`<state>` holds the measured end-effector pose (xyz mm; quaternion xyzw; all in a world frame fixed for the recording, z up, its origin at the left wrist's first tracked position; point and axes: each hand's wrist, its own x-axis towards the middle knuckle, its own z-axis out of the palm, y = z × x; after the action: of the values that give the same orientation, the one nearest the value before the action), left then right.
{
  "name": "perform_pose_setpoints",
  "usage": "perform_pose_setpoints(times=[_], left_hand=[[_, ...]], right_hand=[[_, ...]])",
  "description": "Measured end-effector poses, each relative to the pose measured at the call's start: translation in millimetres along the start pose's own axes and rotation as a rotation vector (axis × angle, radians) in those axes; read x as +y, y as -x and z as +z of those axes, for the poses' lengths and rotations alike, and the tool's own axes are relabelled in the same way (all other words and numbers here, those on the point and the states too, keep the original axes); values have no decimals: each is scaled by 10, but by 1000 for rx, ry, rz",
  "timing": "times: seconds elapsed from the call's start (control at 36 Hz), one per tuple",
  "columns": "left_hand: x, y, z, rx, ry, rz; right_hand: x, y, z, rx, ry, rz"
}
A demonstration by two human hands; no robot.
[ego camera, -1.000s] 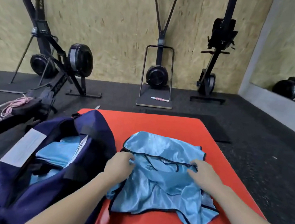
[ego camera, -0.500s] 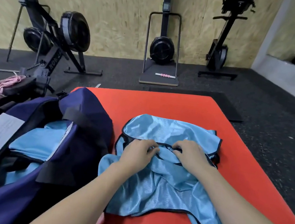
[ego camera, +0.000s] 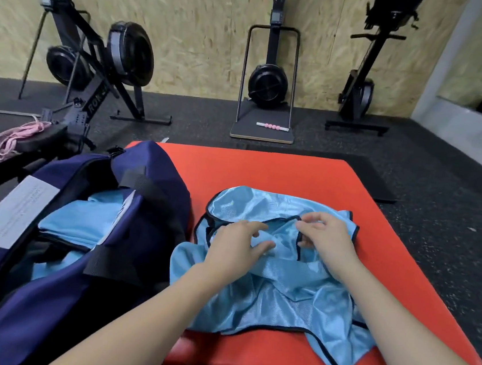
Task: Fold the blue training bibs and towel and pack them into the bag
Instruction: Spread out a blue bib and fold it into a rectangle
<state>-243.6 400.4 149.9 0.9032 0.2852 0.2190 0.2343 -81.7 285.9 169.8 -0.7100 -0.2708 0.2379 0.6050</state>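
A crumpled light-blue training bib [ego camera: 280, 301] with black trim lies on the red mat [ego camera: 309, 175]. My left hand [ego camera: 235, 244] rests on its middle with fingers spread and loosely bent. My right hand [ego camera: 326, 237] pinches a black-trimmed edge of the bib near its neck opening. At the left the navy bag [ego camera: 49, 295] lies unzipped, with folded light-blue fabric [ego camera: 79, 221] inside it.
Black rowing machines [ego camera: 113, 56] stand along the wooden wall on the dark rubber floor. A pink rope [ego camera: 16, 138] lies at the far left. A board with a pink roller stick [ego camera: 270, 126] sits beyond the mat. A black mat [ego camera: 380, 186] lies at the red mat's far right.
Both hands came from the bib's outer edges to its middle, bunching the fabric. The right hand has now lifted a trimmed edge slightly; the view tilted down.
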Motion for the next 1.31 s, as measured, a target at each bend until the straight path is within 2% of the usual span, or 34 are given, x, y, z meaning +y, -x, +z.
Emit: perform_pose_setpoints(times=[0.08, 0.22, 0.39, 0.64, 0.81, 0.92, 1.0, 1.11, 1.31], left_hand=[[123, 115, 29, 84, 45, 85], [400, 326, 61, 146, 16, 192], [655, 485, 36, 252, 63, 162], [802, 609, -2, 246, 159, 171], [801, 595, -60, 278, 299, 139], [828, 563, -204, 196, 262, 213], [727, 510, -318, 150, 148, 232], [506, 475, -505, 170, 76, 245], [174, 535, -780, 324, -18, 279]], right_hand=[[-116, 230, -60, -51, -208, -4], [-198, 541, -174, -86, -192, -68], [-274, 775, -307, -204, -225, -72], [-406, 982, -354, -69, 30, -251], [-386, 923, -375, -6, 482, -438], [-317, 797, -475, 51, 749, -503], [-282, 709, -602, 72, 753, -465], [-228, 668, -780, 54, 768, -416], [-216, 734, -964, 9, 734, -390]])
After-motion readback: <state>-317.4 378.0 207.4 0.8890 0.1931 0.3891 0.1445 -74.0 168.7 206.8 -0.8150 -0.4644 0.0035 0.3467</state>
